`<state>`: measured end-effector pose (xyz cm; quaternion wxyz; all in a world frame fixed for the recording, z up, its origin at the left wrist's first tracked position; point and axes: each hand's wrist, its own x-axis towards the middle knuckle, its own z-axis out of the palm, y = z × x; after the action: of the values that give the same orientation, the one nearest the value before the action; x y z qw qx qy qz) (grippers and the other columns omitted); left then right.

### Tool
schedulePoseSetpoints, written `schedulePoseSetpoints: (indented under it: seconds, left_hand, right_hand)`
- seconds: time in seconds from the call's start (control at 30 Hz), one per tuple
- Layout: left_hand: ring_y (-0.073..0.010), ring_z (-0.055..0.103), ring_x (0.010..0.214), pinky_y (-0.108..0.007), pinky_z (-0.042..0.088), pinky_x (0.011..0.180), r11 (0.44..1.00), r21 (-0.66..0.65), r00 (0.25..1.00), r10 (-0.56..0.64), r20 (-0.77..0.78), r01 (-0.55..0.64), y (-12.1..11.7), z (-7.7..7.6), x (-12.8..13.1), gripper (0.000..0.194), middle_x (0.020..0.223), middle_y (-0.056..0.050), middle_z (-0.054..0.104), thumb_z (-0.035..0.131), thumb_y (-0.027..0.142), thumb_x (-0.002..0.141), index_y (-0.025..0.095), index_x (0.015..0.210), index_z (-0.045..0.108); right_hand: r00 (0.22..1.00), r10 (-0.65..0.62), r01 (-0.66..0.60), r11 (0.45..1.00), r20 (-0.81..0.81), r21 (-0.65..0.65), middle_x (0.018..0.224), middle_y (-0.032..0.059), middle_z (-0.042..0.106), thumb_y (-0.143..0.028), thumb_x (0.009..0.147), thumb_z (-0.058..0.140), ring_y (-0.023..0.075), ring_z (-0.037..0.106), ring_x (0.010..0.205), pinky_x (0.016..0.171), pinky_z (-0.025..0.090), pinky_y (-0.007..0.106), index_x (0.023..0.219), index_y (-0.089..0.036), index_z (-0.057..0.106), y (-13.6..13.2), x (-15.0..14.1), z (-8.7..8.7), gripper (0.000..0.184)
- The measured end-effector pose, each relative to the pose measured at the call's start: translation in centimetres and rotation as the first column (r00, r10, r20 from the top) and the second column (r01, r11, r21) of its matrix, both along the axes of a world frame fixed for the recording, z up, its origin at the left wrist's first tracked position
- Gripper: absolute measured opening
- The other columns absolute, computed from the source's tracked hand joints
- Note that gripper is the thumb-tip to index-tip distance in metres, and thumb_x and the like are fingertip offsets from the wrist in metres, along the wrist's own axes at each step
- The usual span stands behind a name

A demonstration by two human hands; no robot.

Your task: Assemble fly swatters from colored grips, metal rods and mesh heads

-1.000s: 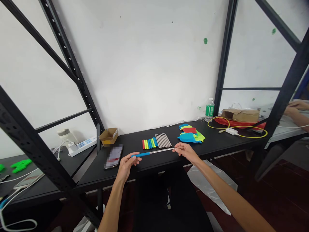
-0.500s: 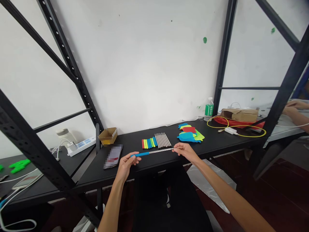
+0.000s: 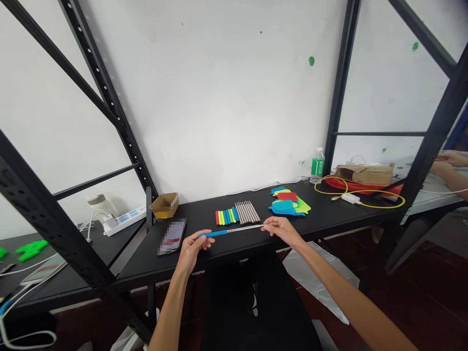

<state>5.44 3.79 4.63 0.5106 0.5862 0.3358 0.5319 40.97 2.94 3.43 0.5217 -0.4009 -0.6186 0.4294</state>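
My left hand [image 3: 192,247] grips the left end of a blue handle [image 3: 219,233], fingers closed around it. From that handle a thin metal rod [image 3: 245,228] runs to the right, and my right hand [image 3: 278,230] pinches its far end. The two parts form one nearly straight line above the front of the black table. Just behind them lies a row of red, yellow-green and blue handles [image 3: 226,216]. Beside that row are several thin grey rods [image 3: 247,213] set parallel. Flat blue, yellow and red pieces [image 3: 287,207] are piled farther right.
A phone [image 3: 172,237] lies left of my left hand, with a small open cardboard box [image 3: 165,206] behind it. Toward the right stand a water bottle [image 3: 317,165] and a yellow cable [image 3: 387,206]. Black shelf posts [image 3: 338,87] rise on both sides. Another person's hand [image 3: 451,158] shows far right.
Almost nothing differs. My left hand stays on the blue handle, while my right hand has shifted very slightly left along the rod. The things on the table lie as before.
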Motion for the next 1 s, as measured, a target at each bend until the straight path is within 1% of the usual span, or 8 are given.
schedulePoseSetpoints:
  seconds: [0.07,0.13,0.23,0.33,0.53,0.7,0.8,1.0]
  left_hand:
    - [-0.0163,0.060,0.068,-0.026,0.043,0.063,1.000,0.002,1.000,-0.002,-0.001,0.002,0.05,-0.06,-0.02,0.037,0.084,-0.012,0.074,0.070,0.036,0.082,0.011,0.108,0.071]
    - [-0.0163,0.059,0.068,-0.026,0.043,0.062,1.000,0.009,1.000,0.002,0.002,-0.002,0.12,-0.14,-0.03,0.036,0.084,-0.012,0.074,0.070,0.036,0.082,0.011,0.108,0.071]
    - [-0.0160,0.060,0.068,-0.025,0.043,0.062,1.000,0.011,1.000,0.003,0.002,-0.003,0.16,-0.19,0.01,0.036,0.084,-0.011,0.074,0.070,0.036,0.081,0.012,0.107,0.072]
    - [-0.0155,0.059,0.068,-0.025,0.043,0.062,1.000,0.003,1.000,0.001,0.006,-0.001,0.10,-0.08,0.11,0.035,0.084,-0.011,0.075,0.071,0.036,0.081,0.012,0.107,0.072]
    - [-0.0149,0.059,0.067,-0.025,0.044,0.062,1.000,0.003,1.000,0.001,0.006,-0.001,0.04,0.07,0.13,0.036,0.083,-0.011,0.075,0.071,0.036,0.081,0.011,0.107,0.071]
    - [-0.0150,0.060,0.067,-0.025,0.044,0.061,1.000,0.008,1.000,0.004,0.000,-0.004,0.13,-0.05,0.07,0.037,0.084,-0.012,0.075,0.071,0.036,0.081,0.011,0.108,0.071]
    - [-0.0148,0.059,0.067,-0.025,0.044,0.062,1.000,0.001,1.000,0.003,-0.003,-0.003,0.03,0.09,0.16,0.037,0.083,-0.012,0.075,0.071,0.037,0.080,0.011,0.107,0.071]
    - [-0.0150,0.060,0.067,-0.025,0.044,0.062,1.000,-0.014,1.000,0.004,-0.001,-0.004,-0.26,0.35,0.27,0.037,0.083,-0.011,0.075,0.072,0.038,0.080,0.012,0.106,0.072]
  right_hand:
    - [0.999,-0.005,0.005,1.000,0.038,0.011,0.088,0.0096,0.076,-0.048,0.082,0.067,0.0140,0.058,0.060,0.063,0.046,0.031,0.086,-0.017,0.069,-0.16,-0.01,0.22,0.032]
    - [0.999,-0.006,0.006,1.000,0.037,0.012,0.088,0.0098,0.076,-0.049,0.082,0.067,0.0143,0.058,0.060,0.062,0.046,0.030,0.086,-0.016,0.069,-0.18,-0.03,0.27,0.033]
    - [1.000,0.011,-0.011,1.000,-0.020,-0.001,0.091,0.0102,0.076,-0.047,0.078,0.072,0.0188,0.065,0.072,0.063,0.046,0.030,0.096,-0.018,0.068,0.02,-0.06,0.02,0.034]
    - [0.998,0.032,-0.032,0.999,-0.050,-0.005,0.092,0.0102,0.076,-0.044,0.075,0.076,0.0229,0.067,0.083,0.063,0.046,0.029,0.095,-0.019,0.066,0.23,-0.06,-0.24,0.033]
    - [0.998,-0.015,0.014,1.000,0.057,0.016,0.085,0.0087,0.076,-0.049,0.083,0.066,0.0141,0.057,0.059,0.062,0.045,0.030,0.082,-0.018,0.069,-0.07,-0.06,0.16,0.032]
    - [0.998,0.027,-0.028,1.000,-0.051,-0.001,0.089,0.0093,0.076,-0.044,0.078,0.074,0.0210,0.067,0.079,0.062,0.045,0.029,0.097,-0.019,0.065,0.15,-0.13,-0.10,0.033]
    - [0.997,0.040,-0.040,0.999,-0.061,-0.005,0.088,0.0097,0.076,-0.043,0.075,0.076,0.0237,0.068,0.085,0.062,0.045,0.029,0.090,-0.019,0.065,0.33,-0.14,-0.30,0.031]
    - [0.998,0.003,-0.003,1.000,0.058,0.012,0.084,0.0092,0.076,-0.049,0.082,0.067,0.0162,0.061,0.063,0.062,0.045,0.031,0.082,-0.018,0.068,-0.06,-0.12,0.21,0.031]
